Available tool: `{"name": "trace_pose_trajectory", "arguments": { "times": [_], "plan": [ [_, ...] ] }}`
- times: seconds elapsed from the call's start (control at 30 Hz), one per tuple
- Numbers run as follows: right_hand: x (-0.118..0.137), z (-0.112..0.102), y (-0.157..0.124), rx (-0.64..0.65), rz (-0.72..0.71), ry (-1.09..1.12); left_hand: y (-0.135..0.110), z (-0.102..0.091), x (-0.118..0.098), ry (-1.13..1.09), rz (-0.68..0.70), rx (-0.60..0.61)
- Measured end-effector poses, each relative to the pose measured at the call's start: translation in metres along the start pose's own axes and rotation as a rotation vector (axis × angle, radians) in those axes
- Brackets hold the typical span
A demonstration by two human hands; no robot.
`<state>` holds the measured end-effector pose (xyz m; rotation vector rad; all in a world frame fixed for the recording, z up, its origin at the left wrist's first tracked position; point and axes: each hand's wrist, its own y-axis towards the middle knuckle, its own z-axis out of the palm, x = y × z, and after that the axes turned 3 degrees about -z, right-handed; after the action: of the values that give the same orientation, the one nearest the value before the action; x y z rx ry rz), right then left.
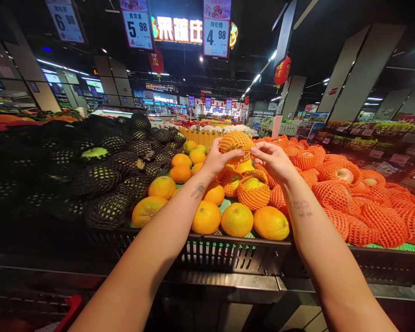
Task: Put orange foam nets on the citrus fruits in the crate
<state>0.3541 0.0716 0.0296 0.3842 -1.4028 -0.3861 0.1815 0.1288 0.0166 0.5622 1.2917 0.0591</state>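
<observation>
Above the middle of the fruit display, my left hand (217, 160) grips an orange in a yellow-orange foam net (235, 142), its thumb across the front. My right hand (274, 159) is pinched at the right edge of the same net. Just below them sit several netted oranges, one with its peel showing through the net's opening (253, 183). Bare oranges (237, 219) form a row along the front of the black crate (228, 253), and more lie to the left of my left forearm. My fingers hide part of the held fruit.
Green fruit in black foam nets (105, 177) is heaped on the left. Fruit in red-orange nets (363, 203) fills the right side. A metal ledge (228, 280) runs below the crate. Price signs (216, 34) hang overhead. A red bar (69, 311) shows at lower left.
</observation>
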Motion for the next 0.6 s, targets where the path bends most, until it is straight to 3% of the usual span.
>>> {"name": "trace_pose_trajectory", "arguments": {
  "times": [0.1,0.37,0.6],
  "plan": [
    [0.000,-0.002,0.001,-0.021,0.032,0.047,0.000,0.000,0.001,-0.034,-0.024,-0.007],
    [0.009,-0.010,0.000,0.074,0.205,0.098,-0.002,0.001,-0.002,-0.102,-0.031,0.049],
    [0.009,-0.012,-0.001,0.095,0.189,0.101,-0.006,0.001,-0.005,-0.126,-0.035,0.141]
  ]
}}
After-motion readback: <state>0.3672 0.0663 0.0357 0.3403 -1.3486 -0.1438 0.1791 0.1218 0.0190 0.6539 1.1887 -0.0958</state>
